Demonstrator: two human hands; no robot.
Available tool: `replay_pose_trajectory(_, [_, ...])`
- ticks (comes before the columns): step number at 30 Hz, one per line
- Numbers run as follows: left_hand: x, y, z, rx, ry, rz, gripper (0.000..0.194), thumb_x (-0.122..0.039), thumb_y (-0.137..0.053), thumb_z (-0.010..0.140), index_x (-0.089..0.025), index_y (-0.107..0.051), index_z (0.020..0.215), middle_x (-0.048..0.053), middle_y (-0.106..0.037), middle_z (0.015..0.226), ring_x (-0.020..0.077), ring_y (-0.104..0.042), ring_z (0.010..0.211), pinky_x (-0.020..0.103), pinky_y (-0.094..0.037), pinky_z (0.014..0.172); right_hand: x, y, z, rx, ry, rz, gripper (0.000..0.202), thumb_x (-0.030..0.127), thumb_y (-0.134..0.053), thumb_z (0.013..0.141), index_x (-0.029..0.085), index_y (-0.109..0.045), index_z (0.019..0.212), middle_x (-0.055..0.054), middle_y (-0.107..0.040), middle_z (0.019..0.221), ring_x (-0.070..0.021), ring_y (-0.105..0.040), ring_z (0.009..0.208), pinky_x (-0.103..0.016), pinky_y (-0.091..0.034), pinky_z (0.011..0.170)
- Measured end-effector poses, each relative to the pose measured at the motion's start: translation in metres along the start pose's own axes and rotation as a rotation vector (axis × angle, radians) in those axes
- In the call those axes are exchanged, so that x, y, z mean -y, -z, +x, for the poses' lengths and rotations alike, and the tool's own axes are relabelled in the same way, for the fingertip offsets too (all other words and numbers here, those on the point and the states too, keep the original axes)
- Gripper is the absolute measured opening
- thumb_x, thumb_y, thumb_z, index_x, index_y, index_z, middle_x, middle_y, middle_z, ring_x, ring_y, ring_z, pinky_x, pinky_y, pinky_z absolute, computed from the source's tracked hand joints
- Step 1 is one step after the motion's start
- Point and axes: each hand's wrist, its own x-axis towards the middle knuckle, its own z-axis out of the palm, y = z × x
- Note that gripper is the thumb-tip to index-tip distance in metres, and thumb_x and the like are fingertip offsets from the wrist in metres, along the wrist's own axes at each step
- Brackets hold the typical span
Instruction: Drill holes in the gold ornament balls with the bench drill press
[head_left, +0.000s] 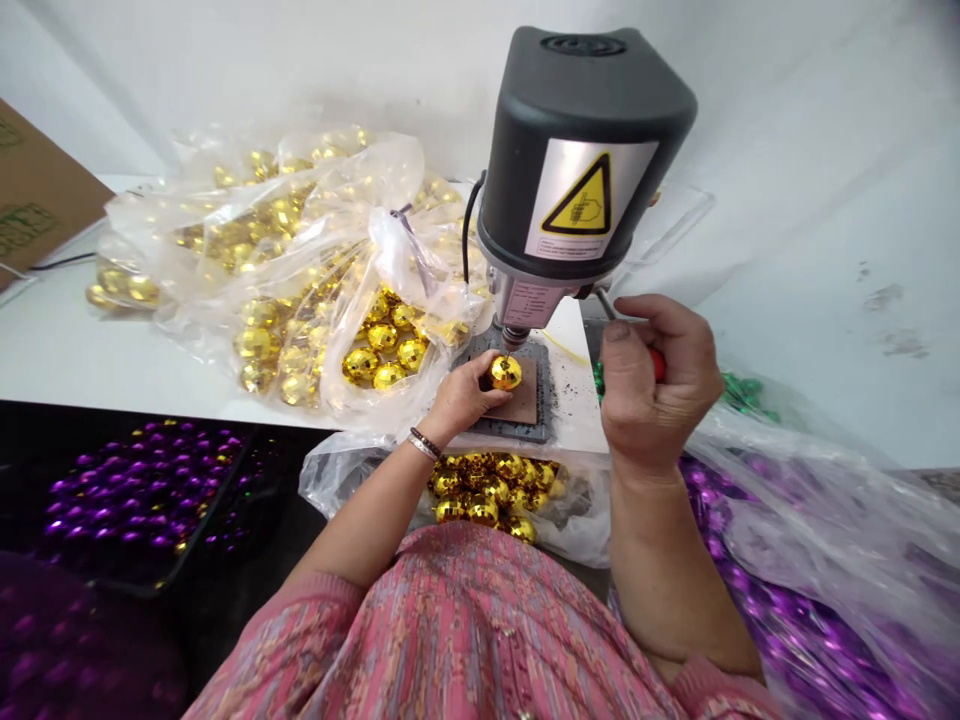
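My left hand grips a shiny gold faceted ball under the bit of a small bench drill press. The bit meets the top of the ball, or sits just above it; I cannot tell which. Beneath the ball lies a brown square board on the drill's grey base, which is strewn with dark shavings. On the right, my right hand is closed around the drill's feed lever, whose red knob shows partly between the fingers.
Clear plastic bags of gold balls crowd the white table to the left. Another open bag of gold balls sits at my lap. Purple balls fill a dark crate at lower left and a bag at right. A cardboard box stands far left.
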Motion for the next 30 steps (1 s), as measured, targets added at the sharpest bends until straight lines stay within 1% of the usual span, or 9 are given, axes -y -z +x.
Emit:
replay_pose_trajectory(3, [0.001, 0.0, 0.001, 0.022, 0.012, 0.079, 0.07, -0.023, -0.08, 0.076, -0.021, -0.061, 0.143, 0.007, -0.076, 0.123, 0.0287, -0.07, 0.111, 0.038, -0.053, 0.1, -0.006, -0.002, -0.005, -0.024, 0.034, -0.011, 0.016, 0.029, -0.061, 0.093, 0.022, -0.072, 0.102, 0.003, -0.061, 0.073, -0.0053, -0.054, 0.062, -0.022, -0.049, 0.064])
replay_pose_trajectory(7, [0.001, -0.001, 0.001, 0.006, 0.013, 0.1, 0.071, -0.024, -0.082, 0.075, -0.022, -0.063, 0.143, 0.006, -0.076, 0.123, 0.0276, -0.071, 0.111, 0.036, -0.054, 0.101, -0.011, -0.006, -0.011, -0.074, 0.033, -0.046, 0.018, 0.029, -0.06, 0.094, 0.021, -0.073, 0.105, 0.002, -0.068, 0.079, -0.006, -0.058, 0.064, -0.023, -0.051, 0.065])
replay_pose_trajectory(13, [-0.002, 0.0, 0.0, 0.007, 0.002, 0.079, 0.07, -0.022, -0.081, 0.076, -0.019, -0.062, 0.143, 0.008, -0.076, 0.122, 0.0282, -0.071, 0.112, 0.038, -0.053, 0.104, -0.029, -0.014, -0.03, -0.093, 0.101, -0.002, 0.018, 0.023, -0.058, 0.094, 0.022, -0.074, 0.103, -0.001, -0.075, 0.088, -0.01, -0.07, 0.075, -0.026, -0.058, 0.07])
replay_pose_trajectory(16, [-0.001, 0.0, 0.0, 0.01, 0.0, 0.084, 0.068, -0.024, -0.081, 0.076, -0.02, -0.063, 0.141, 0.007, -0.077, 0.119, 0.0277, -0.07, 0.111, 0.037, -0.052, 0.104, -0.03, -0.014, -0.033, -0.104, 0.052, 0.035, 0.016, 0.026, -0.059, 0.094, 0.023, -0.073, 0.1, 0.0, -0.073, 0.083, -0.0109, -0.069, 0.073, -0.027, -0.057, 0.069])
replay_pose_trajectory(19, [0.0, -0.001, 0.0, 0.008, 0.008, 0.076, 0.067, -0.025, -0.08, 0.076, -0.022, -0.063, 0.141, 0.005, -0.077, 0.114, 0.0264, -0.071, 0.107, 0.036, -0.054, 0.099, -0.015, -0.011, -0.015, -0.107, -0.03, 0.054, 0.017, 0.033, -0.059, 0.095, 0.024, -0.072, 0.1, 0.002, -0.065, 0.074, -0.0079, -0.061, 0.064, -0.025, -0.05, 0.063])
replay_pose_trajectory(22, [0.0, -0.001, -0.001, 0.008, 0.016, 0.059, 0.066, -0.023, -0.079, 0.076, -0.021, -0.062, 0.139, 0.004, -0.077, 0.11, 0.0248, -0.071, 0.101, 0.034, -0.055, 0.093, 0.003, -0.011, 0.025, -0.08, -0.054, 0.106, 0.026, 0.041, -0.055, 0.098, 0.021, -0.07, 0.105, 0.003, -0.056, 0.07, -0.0043, -0.049, 0.056, -0.023, -0.042, 0.057])
replay_pose_trajectory(24, [-0.001, 0.0, -0.003, 0.015, -0.003, 0.035, 0.063, -0.02, -0.078, 0.074, -0.019, -0.063, 0.135, 0.003, -0.076, 0.108, 0.0237, -0.071, 0.099, 0.033, -0.056, 0.09, 0.008, -0.014, 0.053, -0.045, -0.046, 0.116, 0.028, 0.039, -0.054, 0.098, 0.015, -0.069, 0.102, 0.002, -0.055, 0.07, -0.0045, -0.051, 0.06, -0.024, -0.046, 0.063])
replay_pose_trajectory(26, [-0.001, 0.002, -0.008, 0.02, -0.04, -0.006, 0.059, -0.017, -0.077, 0.073, -0.018, -0.063, 0.13, 0.002, -0.075, 0.107, 0.0229, -0.07, 0.1, 0.032, -0.056, 0.091, 0.008, -0.018, 0.072, -0.026, -0.066, 0.104, 0.029, 0.039, -0.054, 0.098, 0.012, -0.067, 0.094, 0.003, -0.055, 0.069, -0.0042, -0.051, 0.061, -0.024, -0.045, 0.063])
replay_pose_trajectory(30, [0.003, 0.008, -0.024, 0.015, -0.082, -0.067, 0.057, -0.017, -0.075, 0.073, -0.017, -0.061, 0.129, 0.004, -0.073, 0.114, 0.0224, -0.069, 0.106, 0.033, -0.055, 0.096, 0.003, -0.025, 0.083, -0.06, -0.086, 0.142, 0.034, 0.045, -0.057, 0.095, 0.013, -0.063, 0.087, 0.003, -0.06, 0.072, -0.0036, -0.055, 0.062, -0.022, -0.044, 0.061])
